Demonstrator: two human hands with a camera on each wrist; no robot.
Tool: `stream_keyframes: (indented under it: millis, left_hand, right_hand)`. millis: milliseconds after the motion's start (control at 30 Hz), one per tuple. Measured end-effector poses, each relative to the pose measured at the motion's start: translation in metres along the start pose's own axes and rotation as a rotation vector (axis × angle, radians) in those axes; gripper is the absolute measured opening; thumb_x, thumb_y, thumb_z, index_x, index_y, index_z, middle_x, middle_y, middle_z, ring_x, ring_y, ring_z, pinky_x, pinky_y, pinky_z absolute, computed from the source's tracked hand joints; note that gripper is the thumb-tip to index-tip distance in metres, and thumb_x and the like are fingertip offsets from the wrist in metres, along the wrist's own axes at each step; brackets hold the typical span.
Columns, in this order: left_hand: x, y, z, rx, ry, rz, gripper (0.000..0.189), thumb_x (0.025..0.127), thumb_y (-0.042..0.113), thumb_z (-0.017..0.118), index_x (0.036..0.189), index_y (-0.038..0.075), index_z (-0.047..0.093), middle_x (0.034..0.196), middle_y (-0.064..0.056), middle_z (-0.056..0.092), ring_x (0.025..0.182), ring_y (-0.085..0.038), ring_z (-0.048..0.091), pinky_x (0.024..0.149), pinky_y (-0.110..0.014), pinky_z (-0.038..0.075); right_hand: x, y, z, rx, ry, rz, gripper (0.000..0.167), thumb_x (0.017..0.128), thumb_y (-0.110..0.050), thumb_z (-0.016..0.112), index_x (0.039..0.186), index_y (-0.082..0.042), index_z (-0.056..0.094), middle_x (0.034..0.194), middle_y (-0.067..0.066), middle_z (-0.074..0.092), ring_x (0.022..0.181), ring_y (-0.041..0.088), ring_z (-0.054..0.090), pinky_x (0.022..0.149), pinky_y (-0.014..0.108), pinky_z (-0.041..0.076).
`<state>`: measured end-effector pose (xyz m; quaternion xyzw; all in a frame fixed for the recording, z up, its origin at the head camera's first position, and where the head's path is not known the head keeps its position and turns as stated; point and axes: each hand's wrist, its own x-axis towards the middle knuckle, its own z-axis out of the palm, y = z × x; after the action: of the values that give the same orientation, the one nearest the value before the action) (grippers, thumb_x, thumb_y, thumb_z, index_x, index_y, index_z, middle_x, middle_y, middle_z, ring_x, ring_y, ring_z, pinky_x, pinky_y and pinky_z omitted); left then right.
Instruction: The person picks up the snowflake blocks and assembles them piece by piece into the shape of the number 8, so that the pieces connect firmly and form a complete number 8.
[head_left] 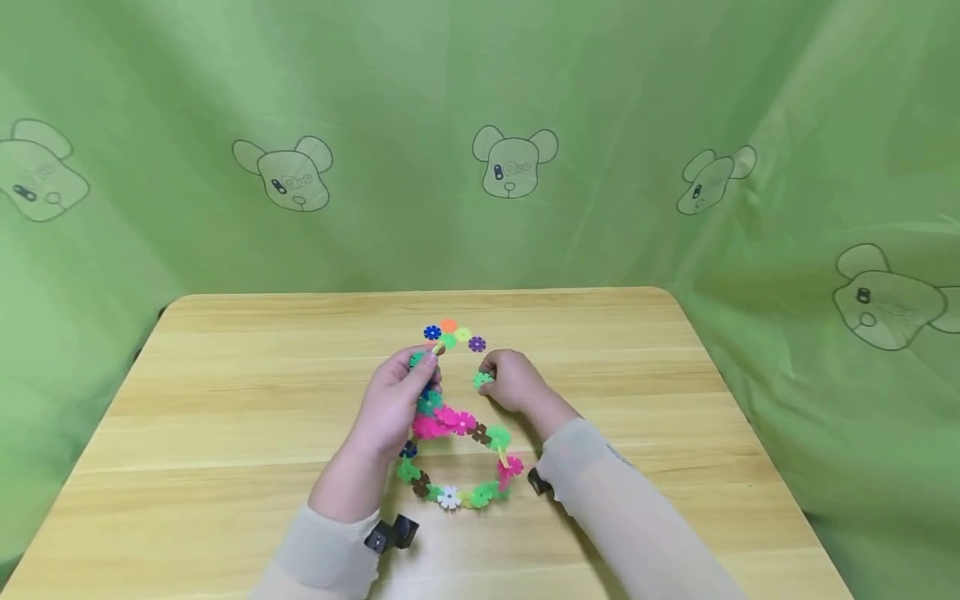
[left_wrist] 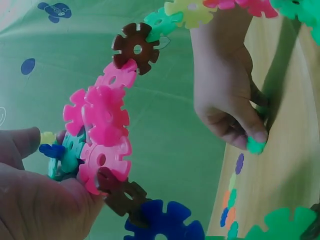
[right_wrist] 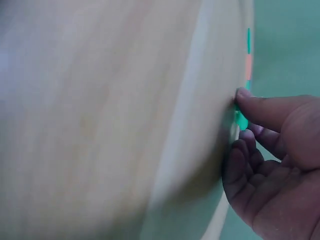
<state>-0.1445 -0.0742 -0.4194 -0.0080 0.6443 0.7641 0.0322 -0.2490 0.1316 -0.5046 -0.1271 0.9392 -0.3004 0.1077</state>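
Note:
My left hand [head_left: 390,404] grips the upper end of a chain of linked plastic snowflake building discs [head_left: 448,497], which hangs down in a loop of pink, green, brown, blue and white. In the left wrist view, pink discs [left_wrist: 106,117] and a brown disc [left_wrist: 127,47] show how the slotted rims lock together. To the right, apart from the chain, my right hand [head_left: 513,382] pinches a single green snowflake disc [head_left: 482,380] between thumb and fingers, low over the tabletop. The right wrist view shows only a sliver of this disc [right_wrist: 242,120].
Beyond the hands, several loose discs lie on the wooden table [head_left: 615,375], among them a blue disc [head_left: 427,333], an orange disc [head_left: 448,324] and a purple disc [head_left: 477,347]. A green curtain [head_left: 405,242] with bear drawings stands behind the table.

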Motion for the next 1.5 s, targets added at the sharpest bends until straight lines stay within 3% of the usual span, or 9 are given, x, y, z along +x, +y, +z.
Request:
stream_keyframes:
  millis: [167,267,400,633,933,1200,1333,1433,1500]
  left_hand:
    - [-0.007,0.002,0.004,0.103,-0.007,0.108,0.031,0.109,0.010,0.057,0.136,-0.004,0.063,0.095,-0.008,0.063,0.087,-0.016,0.060,0.080,-0.024,0.054]
    - [-0.011,0.006,0.006,0.147,-0.005,0.224,0.031,0.107,0.008,0.061,0.136,-0.002,0.065,0.091,-0.006,0.061,0.079,-0.014,0.057,0.074,-0.023,0.053]
    - [-0.014,0.010,0.011,0.152,-0.036,0.336,0.030,0.106,0.005,0.061,0.134,-0.004,0.065,0.083,-0.003,0.054,0.068,-0.011,0.049,0.063,-0.022,0.048]
    - [-0.014,0.012,0.016,0.215,-0.061,0.365,0.028,0.106,0.006,0.062,0.132,-0.004,0.066,0.086,-0.004,0.057,0.069,-0.012,0.052,0.063,-0.023,0.050]
    - [-0.017,0.017,0.018,0.260,-0.056,0.315,0.029,0.102,0.011,0.071,0.129,0.001,0.072,0.089,-0.006,0.063,0.070,-0.014,0.053,0.066,-0.023,0.051]
    - [-0.017,0.019,0.019,0.241,-0.009,0.266,0.028,0.099,0.008,0.075,0.126,0.000,0.075,0.095,-0.009,0.072,0.068,-0.013,0.054,0.064,-0.022,0.050]
    - [-0.015,0.017,0.018,0.194,-0.018,0.243,0.027,0.098,0.005,0.075,0.123,-0.002,0.075,0.073,-0.003,0.062,0.065,-0.011,0.050,0.060,-0.020,0.045]
    - [-0.013,0.015,0.017,0.192,-0.052,0.239,0.027,0.098,0.004,0.074,0.124,-0.003,0.075,0.070,-0.001,0.057,0.068,-0.011,0.051,0.063,-0.021,0.047]
    - [-0.012,0.014,0.017,0.189,-0.064,0.238,0.026,0.098,0.003,0.074,0.123,-0.002,0.075,0.081,-0.005,0.067,0.077,-0.013,0.056,0.069,-0.022,0.052]
  right_hand:
    - [-0.030,-0.021,-0.026,0.427,0.111,-0.073,0.010,0.094,0.001,0.076,0.102,0.002,0.072,0.089,0.007,0.069,0.079,0.017,0.065,0.077,0.030,0.061]
    - [-0.052,-0.047,-0.050,0.743,0.211,-0.231,0.015,0.093,0.010,0.071,0.108,0.013,0.068,0.091,0.012,0.072,0.076,0.017,0.070,0.073,0.030,0.064]
    - [-0.073,-0.074,-0.074,0.897,0.312,-0.454,0.017,0.090,0.018,0.068,0.107,0.022,0.064,0.089,0.005,0.074,0.073,0.013,0.072,0.070,0.031,0.064]
    - [-0.086,-0.087,-0.082,0.850,0.371,-0.520,0.012,0.089,0.021,0.068,0.101,0.021,0.067,0.087,-0.004,0.075,0.072,0.011,0.070,0.069,0.028,0.063]
    - [-0.091,-0.085,-0.087,0.683,0.423,-0.632,0.012,0.088,0.020,0.072,0.096,0.012,0.075,0.090,0.018,0.074,0.077,0.013,0.069,0.069,0.025,0.060]
    - [-0.093,-0.092,-0.082,0.640,0.442,-0.657,0.012,0.087,0.021,0.073,0.093,0.010,0.076,0.086,0.016,0.073,0.075,0.013,0.069,0.067,0.026,0.061]
    - [-0.092,-0.091,-0.082,0.673,0.401,-0.639,0.011,0.088,0.021,0.071,0.093,0.013,0.074,0.085,0.020,0.072,0.072,0.012,0.069,0.066,0.026,0.061]
    - [-0.089,-0.087,-0.086,0.683,0.324,-0.639,0.009,0.088,0.021,0.069,0.094,0.015,0.073,0.085,0.024,0.072,0.070,0.012,0.068,0.065,0.025,0.061]
    - [-0.086,-0.084,-0.089,0.684,0.280,-0.633,0.009,0.089,0.020,0.068,0.094,0.015,0.073,0.085,0.026,0.071,0.069,0.012,0.067,0.065,0.025,0.060]
